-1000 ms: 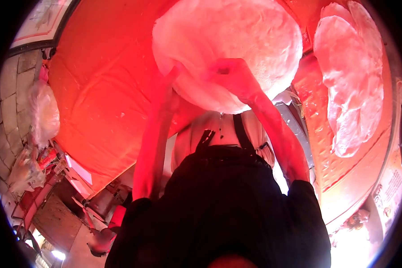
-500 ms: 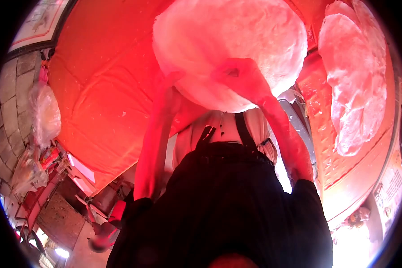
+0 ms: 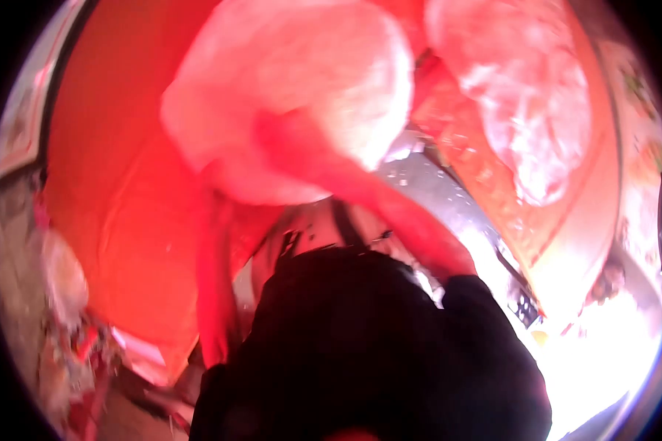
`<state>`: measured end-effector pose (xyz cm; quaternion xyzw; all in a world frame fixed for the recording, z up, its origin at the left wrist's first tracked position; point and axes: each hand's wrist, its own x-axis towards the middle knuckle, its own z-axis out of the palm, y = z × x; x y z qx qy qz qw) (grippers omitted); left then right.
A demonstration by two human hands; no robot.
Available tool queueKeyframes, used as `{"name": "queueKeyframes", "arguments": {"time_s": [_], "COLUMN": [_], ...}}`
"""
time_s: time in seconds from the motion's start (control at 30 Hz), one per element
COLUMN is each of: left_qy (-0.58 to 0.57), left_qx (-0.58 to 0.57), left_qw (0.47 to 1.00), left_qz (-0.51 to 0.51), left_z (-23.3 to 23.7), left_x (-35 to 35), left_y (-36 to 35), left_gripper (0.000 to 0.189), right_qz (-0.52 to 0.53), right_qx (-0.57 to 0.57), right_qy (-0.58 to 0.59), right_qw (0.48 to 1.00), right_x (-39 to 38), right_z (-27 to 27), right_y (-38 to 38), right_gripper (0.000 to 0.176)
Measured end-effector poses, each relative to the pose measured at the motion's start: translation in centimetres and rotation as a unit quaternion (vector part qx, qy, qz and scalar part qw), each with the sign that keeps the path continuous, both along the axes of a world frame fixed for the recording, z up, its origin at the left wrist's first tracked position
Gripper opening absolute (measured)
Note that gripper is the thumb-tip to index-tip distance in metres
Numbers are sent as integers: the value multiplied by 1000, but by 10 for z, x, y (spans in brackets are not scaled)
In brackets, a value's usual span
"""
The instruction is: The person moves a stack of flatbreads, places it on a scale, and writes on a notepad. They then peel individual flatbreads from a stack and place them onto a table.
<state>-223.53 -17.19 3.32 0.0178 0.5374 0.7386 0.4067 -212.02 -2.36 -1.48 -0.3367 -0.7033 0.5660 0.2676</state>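
A large round, flat sheet of dough (image 3: 301, 66) lies on the red-covered table, tinted pink by the light. My right hand (image 3: 290, 140) rests over the lower middle of this sheet, its fingers smeared by motion. At the sheet's lower left edge is my left hand (image 3: 217, 180), touching or very near the rim. Blur hides its fingers, so I cannot make out a grip.
More flat dough sheets (image 3: 529, 95) lie overlapping on a second red-covered surface to the right. The red table cover (image 3: 118, 191) stretches left. A clear plastic bag (image 3: 65, 275) hangs at the far left. Strong glare fills the lower right.
The view has swung, so table and dough appear further left. My right hand still lies over the dough and my left still at its edge; both are more blurred.
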Motion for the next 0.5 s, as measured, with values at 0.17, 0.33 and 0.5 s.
{"name": "queueKeyframes", "arguments": {"time_s": [0.17,0.33,0.5], "left_qy": [1,-4,-11], "left_qx": [2,4,7], "left_qw": [1000,999,999], "left_qz": [-17,-32,-43], "left_z": [-7,-12,-15], "left_x": [-6,-11,-17], "left_y": [-3,-8,-12], "left_gripper": [40,40,40], "right_qz": [-12,-221,-461], "right_qx": [-34,-137,-104], "right_qy": [83,207,148], "right_qw": [996,943,869], "right_x": [27,177,401], "right_z": [78,124,57], "right_y": [71,158,173], "right_gripper": [12,14,12]}}
